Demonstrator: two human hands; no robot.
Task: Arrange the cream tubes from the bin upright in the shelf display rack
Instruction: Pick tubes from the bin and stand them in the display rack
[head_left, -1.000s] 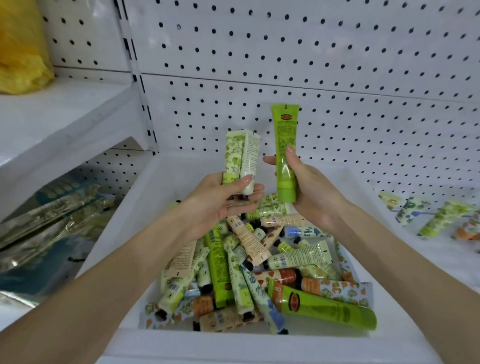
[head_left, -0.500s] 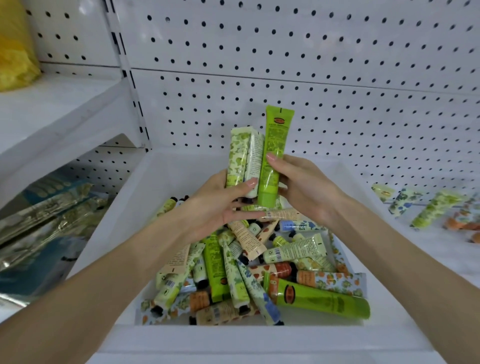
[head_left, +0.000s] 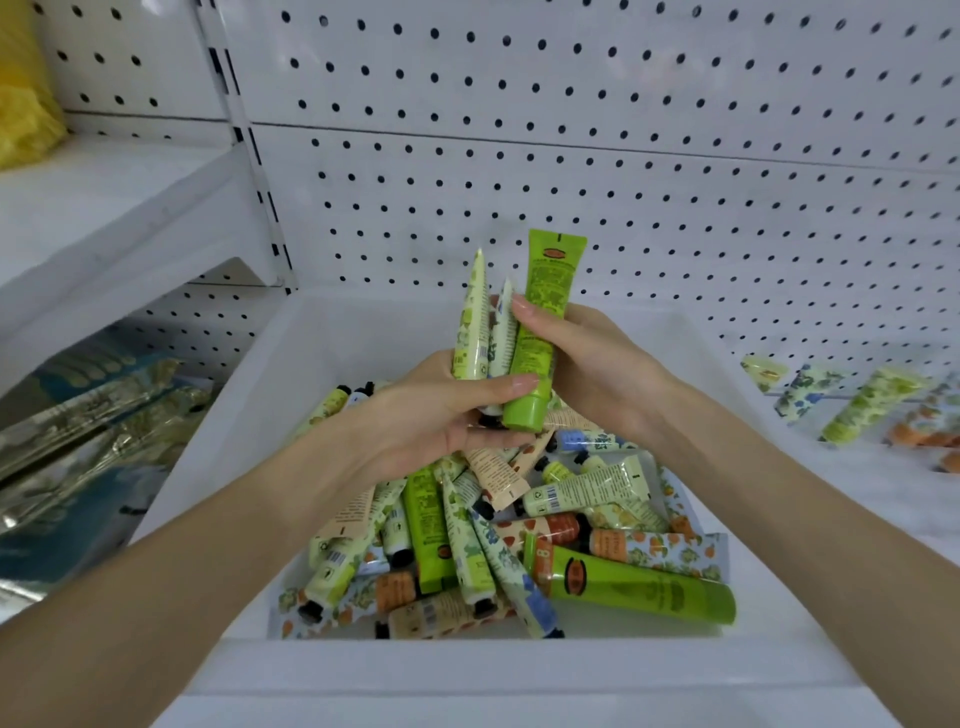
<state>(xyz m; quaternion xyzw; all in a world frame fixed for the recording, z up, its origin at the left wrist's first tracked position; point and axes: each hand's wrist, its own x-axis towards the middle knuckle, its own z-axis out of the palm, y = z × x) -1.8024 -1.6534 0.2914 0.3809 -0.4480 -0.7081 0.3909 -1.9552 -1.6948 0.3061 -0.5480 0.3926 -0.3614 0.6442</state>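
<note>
A white bin (head_left: 332, 364) holds a heap of several cream tubes (head_left: 498, 540), lying flat and crossed over each other. Above the heap, my left hand (head_left: 436, 415) grips two pale floral tubes (head_left: 475, 322) upright, caps down, with its thumb across them. A bright green tube (head_left: 548, 291) stands pressed against those two, cap down. My right hand (head_left: 587, 364) holds that green tube from the right, fingers wrapped on its middle. Both hands touch at the bundle.
A white pegboard wall (head_left: 623, 156) rises behind the bin. On the shelf at right lie several tubes (head_left: 862, 400), flat. At left a higher white shelf (head_left: 104, 208) carries a yellow bag (head_left: 26, 114), with foil packets (head_left: 78, 447) beneath.
My right hand has brought the green tube leftward and down against the two pale tubes in my left hand. The bundle now sits together; the pale tubes have turned edge-on.
</note>
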